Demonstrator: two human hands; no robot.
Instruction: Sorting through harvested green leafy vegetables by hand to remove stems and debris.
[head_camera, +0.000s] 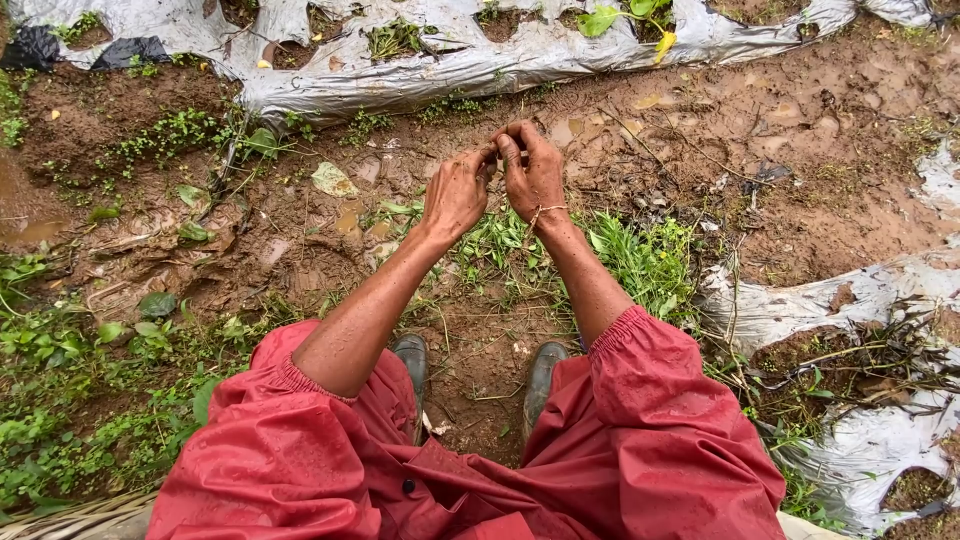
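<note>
While a thin, pale strand of fibre (541, 212) is pinched between the fingertips, the two hands are held together in mid-air above the muddy ground (700, 150). The strand is looped at the right wrist and runs up toward the fingers; its upper end is hidden between them. The left hand (455, 192) is curled, its thumb and forefinger closed on something small at the meeting point. The right hand (533, 175) is likewise bent inward, fingertips pressed against those of the left. What exactly is gripped there cannot be told.

A twisting or knotting of the strand is judged to be in hand; a steady pinch and a careful pull would be called for.

Nearer, red waterproof sleeves (640, 350) and dark rubber boots (543, 365) are seen. Silver plastic mulch sheeting (400, 85) lies along the far side, more at the right. Weeds (640, 255) grow between.
</note>
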